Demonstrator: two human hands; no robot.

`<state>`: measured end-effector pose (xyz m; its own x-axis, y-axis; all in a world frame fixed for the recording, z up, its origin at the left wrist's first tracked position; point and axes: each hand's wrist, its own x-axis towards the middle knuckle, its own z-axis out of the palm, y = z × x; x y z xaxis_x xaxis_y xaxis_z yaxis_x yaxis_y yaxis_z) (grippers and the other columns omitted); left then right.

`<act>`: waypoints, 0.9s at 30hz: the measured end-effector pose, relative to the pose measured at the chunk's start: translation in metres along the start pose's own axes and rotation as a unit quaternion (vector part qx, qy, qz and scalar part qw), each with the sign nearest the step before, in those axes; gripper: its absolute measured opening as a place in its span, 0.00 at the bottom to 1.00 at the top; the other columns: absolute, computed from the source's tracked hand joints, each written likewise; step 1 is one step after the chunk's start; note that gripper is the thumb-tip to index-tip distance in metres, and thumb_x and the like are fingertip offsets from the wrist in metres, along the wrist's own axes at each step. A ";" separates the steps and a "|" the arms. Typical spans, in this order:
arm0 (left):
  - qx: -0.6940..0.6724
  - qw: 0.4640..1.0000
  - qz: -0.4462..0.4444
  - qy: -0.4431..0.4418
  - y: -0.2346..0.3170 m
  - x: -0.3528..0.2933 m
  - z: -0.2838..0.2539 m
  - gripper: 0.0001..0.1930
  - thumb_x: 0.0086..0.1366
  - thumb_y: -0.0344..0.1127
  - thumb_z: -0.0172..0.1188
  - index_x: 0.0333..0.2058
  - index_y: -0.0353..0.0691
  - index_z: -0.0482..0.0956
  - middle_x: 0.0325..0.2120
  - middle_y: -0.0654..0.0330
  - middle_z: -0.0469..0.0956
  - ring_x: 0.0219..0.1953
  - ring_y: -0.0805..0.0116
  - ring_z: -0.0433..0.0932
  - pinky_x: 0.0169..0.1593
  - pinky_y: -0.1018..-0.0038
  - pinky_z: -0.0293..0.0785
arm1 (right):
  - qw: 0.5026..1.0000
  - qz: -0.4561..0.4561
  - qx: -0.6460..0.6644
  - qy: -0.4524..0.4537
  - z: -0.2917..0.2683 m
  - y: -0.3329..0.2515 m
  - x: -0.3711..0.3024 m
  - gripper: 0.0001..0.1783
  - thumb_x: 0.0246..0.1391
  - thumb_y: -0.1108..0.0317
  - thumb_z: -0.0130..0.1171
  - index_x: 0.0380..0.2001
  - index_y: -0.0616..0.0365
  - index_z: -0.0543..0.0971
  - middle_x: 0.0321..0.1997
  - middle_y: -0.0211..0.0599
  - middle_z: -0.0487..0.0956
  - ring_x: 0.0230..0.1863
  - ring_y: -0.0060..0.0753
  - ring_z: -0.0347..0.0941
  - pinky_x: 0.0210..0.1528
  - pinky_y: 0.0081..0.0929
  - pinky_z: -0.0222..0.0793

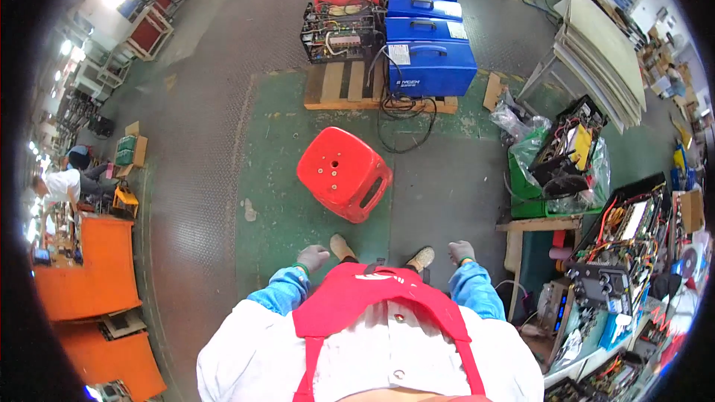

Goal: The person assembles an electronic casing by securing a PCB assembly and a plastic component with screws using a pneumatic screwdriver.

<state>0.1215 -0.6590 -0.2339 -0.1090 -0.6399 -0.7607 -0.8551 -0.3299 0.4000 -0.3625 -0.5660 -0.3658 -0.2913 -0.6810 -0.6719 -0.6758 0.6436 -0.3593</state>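
My left hand (313,257), in a grey glove, hangs beside my left shoe with its fingers curled in and nothing showing in it. My right hand (461,251), also gloved, hangs out to the right of my other shoe, loosely closed, with no object visible in it. Neither hand touches anything. A red plastic stool (339,167) with holes in its seat stands on the floor ahead of me, nearest to my left hand. Beyond it, blue metal machine cases (436,68) and an uncovered machine (337,33) full of wiring rest on a wooden pallet (335,89).
A black cable (408,149) loops on the floor before the pallet. At right are a green crate (521,197) holding machine parts, stacked boards (599,52) and a bench with an opened machine (625,223). Orange tables (97,268) and a seated person (63,184) are at left.
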 end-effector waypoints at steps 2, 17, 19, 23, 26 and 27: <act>-0.027 0.999 -0.023 -0.034 -0.061 0.014 -0.021 0.21 0.54 0.46 0.54 0.42 0.39 0.81 0.42 0.47 0.79 0.48 0.51 0.77 0.53 0.62 0.70 | 0.971 -0.088 -0.205 0.086 0.062 -0.001 -0.001 0.09 0.49 0.69 0.52 0.29 0.56 0.82 0.28 0.42 0.81 0.29 0.41 0.80 0.33 0.31 0.76; -0.442 0.868 -0.139 0.180 -0.247 -0.001 -0.128 0.14 0.61 0.37 0.55 0.43 0.37 0.77 0.25 0.62 0.76 0.23 0.74 0.73 0.25 0.79 0.71 | 0.899 -0.216 -0.367 -0.099 0.095 -0.237 0.050 0.13 0.52 0.66 0.48 0.27 0.56 0.83 0.29 0.36 0.83 0.31 0.34 0.80 0.33 0.31 0.76; -0.467 0.853 -0.152 0.174 -0.242 0.006 -0.131 0.14 0.61 0.38 0.55 0.43 0.36 0.77 0.25 0.62 0.77 0.23 0.74 0.74 0.26 0.79 0.71 | 0.901 -0.221 -0.366 -0.072 0.094 -0.281 0.073 0.13 0.51 0.64 0.49 0.30 0.56 0.83 0.34 0.42 0.82 0.38 0.39 0.80 0.40 0.36 0.75; -0.479 0.857 -0.125 0.141 -0.233 0.026 -0.156 0.14 0.61 0.38 0.56 0.42 0.37 0.78 0.25 0.63 0.77 0.24 0.74 0.74 0.27 0.79 0.71 | 0.994 -0.030 -0.097 -0.027 0.098 -0.378 0.086 0.17 0.49 0.60 0.51 0.36 0.57 0.82 0.40 0.49 0.81 0.46 0.45 0.77 0.48 0.40 0.71; -0.420 0.894 -0.115 0.110 -0.227 0.055 -0.204 0.14 0.60 0.37 0.56 0.40 0.35 0.79 0.25 0.64 0.77 0.24 0.75 0.74 0.27 0.79 0.71 | 0.996 0.017 -0.058 -0.064 0.099 -0.435 0.098 0.31 0.46 0.52 0.54 0.54 0.56 0.73 0.55 0.52 0.73 0.56 0.49 0.70 0.57 0.40 0.66; -0.386 0.912 -0.106 0.088 -0.224 0.074 -0.221 0.14 0.59 0.36 0.56 0.40 0.34 0.79 0.25 0.64 0.77 0.24 0.76 0.74 0.27 0.78 0.70 | 0.997 0.021 -0.048 -0.062 0.100 -0.450 0.103 0.31 0.46 0.52 0.54 0.54 0.56 0.73 0.55 0.52 0.73 0.56 0.49 0.70 0.57 0.40 0.66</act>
<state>0.4172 -0.7859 -0.2668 0.1579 -0.5837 -0.7965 -0.2294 -0.8062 0.5453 -0.0205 -0.8910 -0.3379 -0.2392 -0.6018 -0.7620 -0.7283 0.6302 -0.2691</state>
